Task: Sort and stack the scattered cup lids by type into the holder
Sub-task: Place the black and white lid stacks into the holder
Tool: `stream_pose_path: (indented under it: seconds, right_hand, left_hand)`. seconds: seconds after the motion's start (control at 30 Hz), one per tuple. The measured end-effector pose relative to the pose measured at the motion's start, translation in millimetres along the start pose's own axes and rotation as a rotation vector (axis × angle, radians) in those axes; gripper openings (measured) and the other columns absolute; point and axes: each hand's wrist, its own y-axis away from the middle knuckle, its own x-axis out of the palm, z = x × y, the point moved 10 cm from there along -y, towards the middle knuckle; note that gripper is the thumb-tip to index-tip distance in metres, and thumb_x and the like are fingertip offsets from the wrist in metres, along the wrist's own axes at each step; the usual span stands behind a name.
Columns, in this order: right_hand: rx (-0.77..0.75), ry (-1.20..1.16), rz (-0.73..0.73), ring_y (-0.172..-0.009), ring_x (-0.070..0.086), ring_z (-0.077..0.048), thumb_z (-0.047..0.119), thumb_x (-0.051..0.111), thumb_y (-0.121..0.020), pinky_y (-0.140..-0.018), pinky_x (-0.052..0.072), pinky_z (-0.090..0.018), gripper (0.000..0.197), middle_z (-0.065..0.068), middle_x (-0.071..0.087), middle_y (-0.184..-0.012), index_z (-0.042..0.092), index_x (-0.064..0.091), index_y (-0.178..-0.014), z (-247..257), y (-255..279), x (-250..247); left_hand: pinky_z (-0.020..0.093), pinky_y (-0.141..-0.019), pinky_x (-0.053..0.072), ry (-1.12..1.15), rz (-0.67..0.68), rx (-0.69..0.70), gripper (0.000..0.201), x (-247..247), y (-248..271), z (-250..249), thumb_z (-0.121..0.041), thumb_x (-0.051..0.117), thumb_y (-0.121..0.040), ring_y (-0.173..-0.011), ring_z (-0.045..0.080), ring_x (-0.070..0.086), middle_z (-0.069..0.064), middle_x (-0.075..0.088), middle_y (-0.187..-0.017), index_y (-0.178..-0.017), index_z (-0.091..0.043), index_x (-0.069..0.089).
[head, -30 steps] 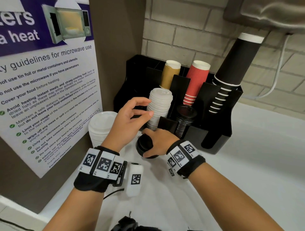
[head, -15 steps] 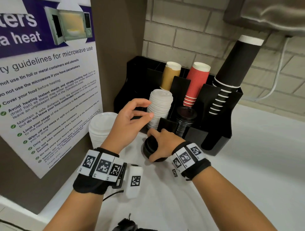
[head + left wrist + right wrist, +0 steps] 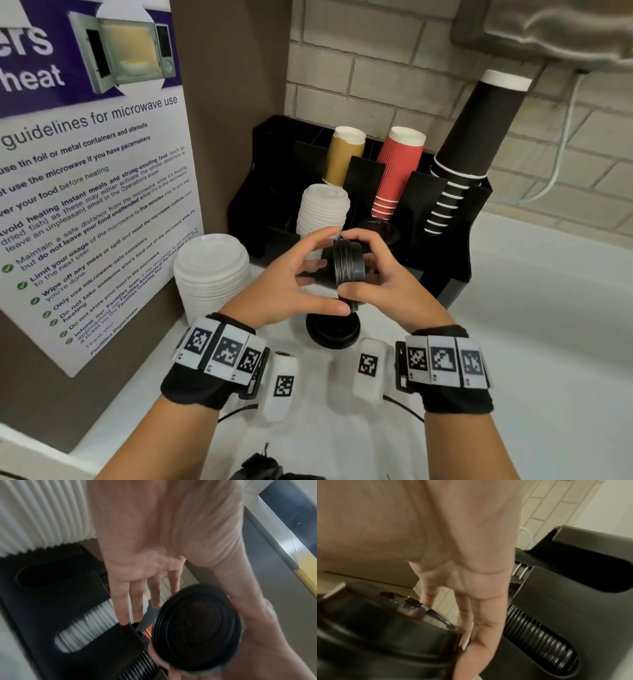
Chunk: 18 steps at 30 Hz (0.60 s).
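The black holder stands at the back of the white tabletop, against the brick wall, with cup stacks in its rear slots and two lid slots in front — white lids on the left, black lids on the right. A tall loose stack of white lids stands on the tabletop left of the holder, apart from it. One black lid lies flat on the tabletop just below the hands.

Held up in front of the holder is a small black lid stack, turned on edge. The biggest risk, as I judge it, is that the tilted stack splays or drops a lid before it reaches the black slot — it is gripped only by its rims. It could also knock the white lids in the neighbouring slot on the way in.

The right hand is curled round the stack, thumb under, fingers arched over the top. The left hand faces it with fingers spread and fairly straight, fingertips at the stack's left face, steadying rather than gripping.
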Motion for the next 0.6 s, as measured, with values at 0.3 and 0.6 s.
stream_pose_path:
  seconds: [0.3, 0.6]
  right_hand:
    - [-0.031, -0.150, -0.015, -0.108, 0.064, -0.022, 0.032, 0.083, -0.067, -0.087, 0.053, -0.037, 0.072, 0.002, 0.063, -0.117, 0.037, 0.049, -0.130, 7, 7, -4]
    - [-0.054, -0.138, -0.065, -0.108, 0.064, -0.019, 0.035, 0.085, -0.063, -0.093, 0.052, -0.041, 0.070, 0.008, 0.065, -0.113, 0.036, 0.052, -0.125, 10, 8, -9]
  left_hand:
    - [0.033, -0.086, 0.056, 0.162, -0.018, 0.100, 0.087, 2, 1, -15, -0.025, 0.086, -0.061, -0.119, 0.015, 0.059, -0.015, 0.049, -0.135, -0.136, -0.040, 0.044]
    - [0.041, -0.089, 0.057, 0.178, -0.030, 0.092, 0.091, 2, 0, -15, -0.025, 0.087, -0.059, -0.121, 0.018, 0.058, -0.010, 0.047, -0.140, -0.139, -0.039, 0.045]
